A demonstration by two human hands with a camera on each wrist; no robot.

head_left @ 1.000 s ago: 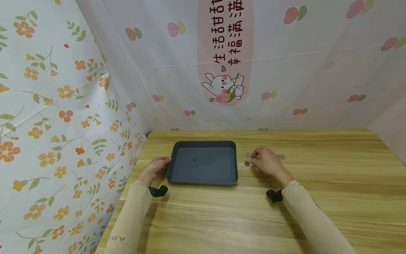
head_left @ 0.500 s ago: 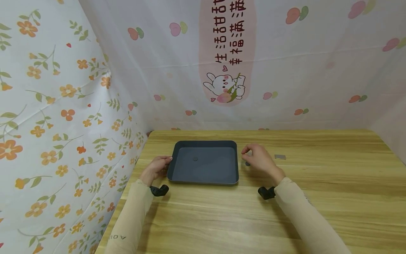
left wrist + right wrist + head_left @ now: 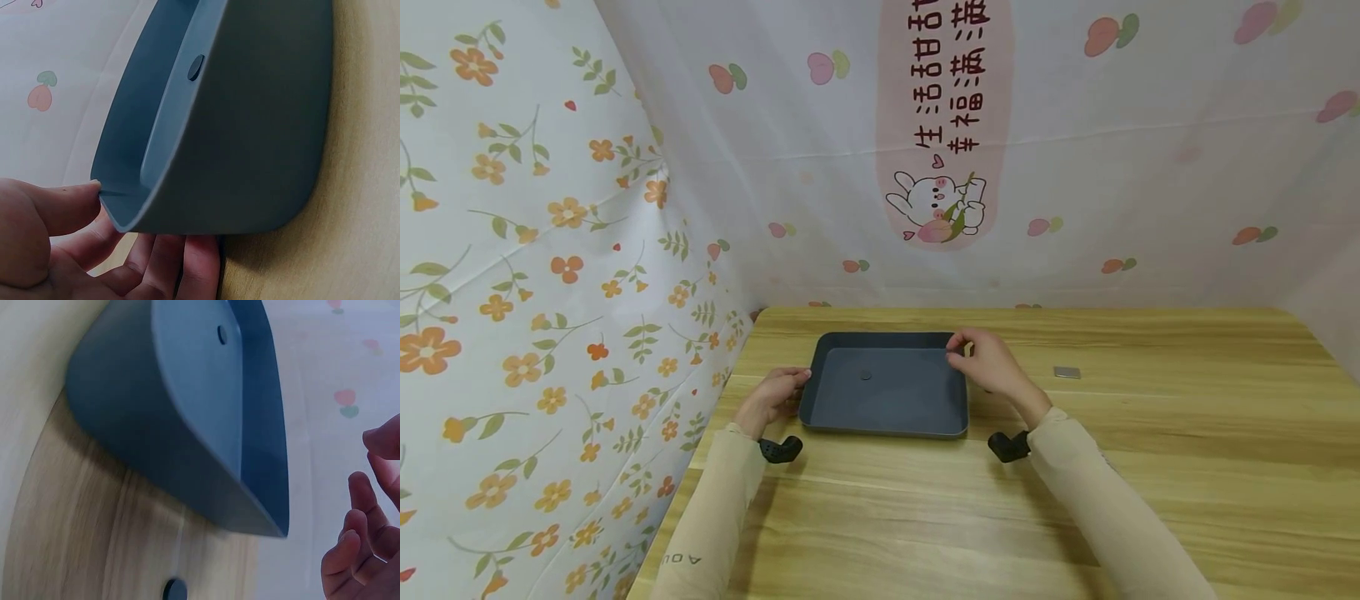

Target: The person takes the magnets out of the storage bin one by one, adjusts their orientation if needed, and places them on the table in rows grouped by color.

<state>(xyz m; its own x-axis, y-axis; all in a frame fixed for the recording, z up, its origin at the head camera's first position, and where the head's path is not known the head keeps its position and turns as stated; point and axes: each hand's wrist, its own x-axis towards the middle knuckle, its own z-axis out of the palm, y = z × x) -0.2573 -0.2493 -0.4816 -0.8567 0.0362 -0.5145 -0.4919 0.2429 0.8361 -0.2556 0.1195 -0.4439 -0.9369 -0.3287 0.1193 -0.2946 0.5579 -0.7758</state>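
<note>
My left hand (image 3: 775, 393) grips the left edge of a dark grey rectangular tray (image 3: 880, 432). In the left wrist view the thumb (image 3: 69, 203) lies at the rim while the other fingers support the outside wall from below. A small dark disc (image 3: 865, 376) lies on the tray floor. Over the tray's right rear corner, my right hand (image 3: 992, 367) has thumb and forefinger brought together; nothing visible shows between them. Its other fingers are loosely bent in the right wrist view. A second dark disc (image 3: 175, 589) rests on the table beside the tray's right wall.
A small grey rectangular plate (image 3: 1067, 372) lies on the wooden table (image 3: 910, 517) to the right of the right hand. Printed cloth (image 3: 820, 192) hangs behind the table, and flowered cloth (image 3: 550, 333) along its left side. Black wrist mounts (image 3: 782, 450) sit under both wrists.
My right hand has moved left, from beside the small grey pieces to over the tray's right rear corner. The disc outside the tray is now hidden in the head view. The left hand stays put.
</note>
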